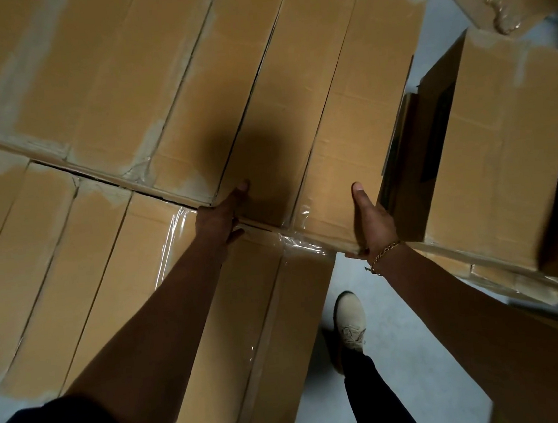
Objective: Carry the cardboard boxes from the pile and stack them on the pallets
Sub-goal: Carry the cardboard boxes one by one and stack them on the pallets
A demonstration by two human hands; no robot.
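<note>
Long tan film-wrapped cardboard box [328,165]: near-end corners clasped by left hand [223,217], right hand [373,223], fingers curled round. Judged stiff, heavy, film slippery.

Looking straight down at a smooth, matt, pale blue-grey floor [406,353]. Seen only in patches — a broad wedge at lower centre, a narrow strip climbing toward the upper right, a small sliver at the lower left edge. Dim, warm indoor light; soft shadows, darkest along the bottom and at the far right.
</note>
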